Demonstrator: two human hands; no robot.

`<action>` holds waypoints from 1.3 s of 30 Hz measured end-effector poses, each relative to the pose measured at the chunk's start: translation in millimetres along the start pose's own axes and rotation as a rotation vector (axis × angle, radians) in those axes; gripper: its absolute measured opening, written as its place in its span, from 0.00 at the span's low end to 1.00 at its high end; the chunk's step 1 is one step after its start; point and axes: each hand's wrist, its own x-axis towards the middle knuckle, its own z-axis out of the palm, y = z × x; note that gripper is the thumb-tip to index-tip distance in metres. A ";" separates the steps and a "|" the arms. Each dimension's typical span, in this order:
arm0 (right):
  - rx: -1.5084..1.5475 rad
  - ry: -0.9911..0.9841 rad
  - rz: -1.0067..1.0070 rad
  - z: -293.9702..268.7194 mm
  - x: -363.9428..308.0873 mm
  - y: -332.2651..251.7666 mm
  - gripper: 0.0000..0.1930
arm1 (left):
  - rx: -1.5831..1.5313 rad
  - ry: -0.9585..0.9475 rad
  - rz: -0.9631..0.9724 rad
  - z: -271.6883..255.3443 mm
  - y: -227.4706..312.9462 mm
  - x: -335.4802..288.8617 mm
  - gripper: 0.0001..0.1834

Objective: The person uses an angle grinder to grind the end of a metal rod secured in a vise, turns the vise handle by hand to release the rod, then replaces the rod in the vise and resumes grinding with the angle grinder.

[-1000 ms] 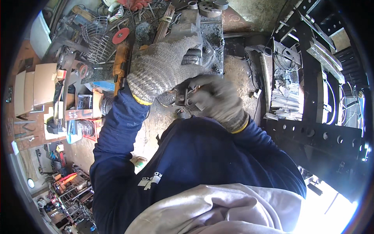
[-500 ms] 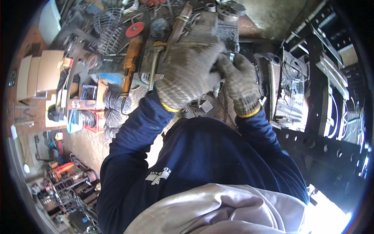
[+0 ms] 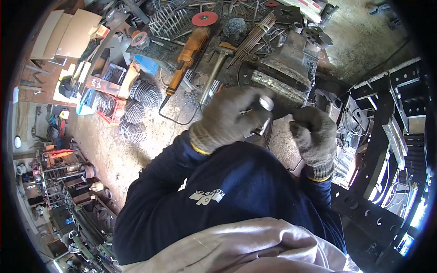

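Note:
Both my hands wear grey-brown knitted gloves with yellow cuff edges. My left hand (image 3: 230,118) is closed round a small piece with a pale, shiny round end (image 3: 266,103); the rest of it is hidden by the glove. To its right, my right hand (image 3: 315,139) has its fingers curled in, and what they pinch, if anything, is hidden. The hands are apart, in front of my body. Just beyond them is a heavy metal bench vise (image 3: 281,86). A hammer (image 3: 214,77) with a metal handle lies left of the vise.
An orange angle grinder (image 3: 186,59) with a red disc (image 3: 205,18) and a cord lies at the left. Beyond the hammer is a bundle of thin rods (image 3: 252,38). Coiled springs (image 3: 145,93) sit beside a red crate (image 3: 114,113). Dark steel frames (image 3: 387,132) stand at the right.
My hands have come back from over the vise toward my body and moved apart, the right one farther right. The vise now shows, and the whole view has shifted.

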 end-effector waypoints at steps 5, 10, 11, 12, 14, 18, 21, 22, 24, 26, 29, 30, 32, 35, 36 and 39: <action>0.039 0.320 -0.064 19.9 -2.9 11.7 0.25 | 0.022 0.175 -0.433 -67.0 -85.3 -12.2 0.13; -0.013 0.399 -0.113 63.5 27.6 -12.5 0.27 | 0.409 -0.111 -0.506 -131.8 -167.2 17.0 0.25; -0.004 0.413 -0.085 74.3 34.8 -16.9 0.27 | 0.458 -0.123 -0.466 -132.9 -181.5 24.6 0.25; 0.010 0.433 -0.123 84.1 41.3 -17.5 0.27 | 0.508 -0.134 -0.425 -134.0 -193.8 31.2 0.25; -0.247 0.416 -0.085 93.8 57.3 -17.8 0.26 | 0.609 -0.296 -0.531 -137.1 -202.4 56.7 0.25; -0.673 0.361 -0.118 97.4 77.5 -16.5 0.25 | 0.485 -0.293 -0.281 -144.6 -223.0 88.9 0.21; -0.618 0.404 0.009 110.8 84.9 -27.5 0.24 | 0.170 -0.286 -0.247 -155.7 -266.1 102.6 0.20; -0.688 0.412 -0.007 108.7 84.5 -23.8 0.23 | -0.002 -0.275 -0.389 -160.7 -261.3 110.6 0.19; -0.836 0.427 -0.054 109.9 85.5 -17.4 0.19 | -0.114 -0.194 -0.260 -164.5 -275.2 120.7 0.17; -0.778 0.373 0.041 113.4 95.7 -31.8 0.21 | 0.036 -0.124 -0.156 -170.2 -291.3 139.3 0.16; -0.775 0.416 0.007 113.9 92.6 -24.0 0.21 | -0.081 -0.178 -0.058 -162.5 -288.4 189.5 0.16; -0.835 0.444 -0.026 112.1 88.7 -17.9 0.20 | 0.236 -0.250 -0.079 -163.1 -240.6 206.0 0.17; -0.907 0.430 -0.057 112.9 92.3 -23.8 0.19 | 0.311 -0.324 0.137 -152.0 -254.8 233.9 0.17; -0.828 0.461 -0.035 113.1 88.6 -20.5 0.19 | 0.476 -0.532 0.197 -101.1 -227.7 256.4 0.17; -0.853 0.434 -0.016 111.0 89.0 -22.0 0.19 | 0.554 -0.579 0.202 -81.7 -219.0 259.8 0.16; -0.875 0.466 -0.056 107.7 84.0 -15.2 0.20 | 0.728 -0.618 0.360 -11.4 -231.3 259.0 0.15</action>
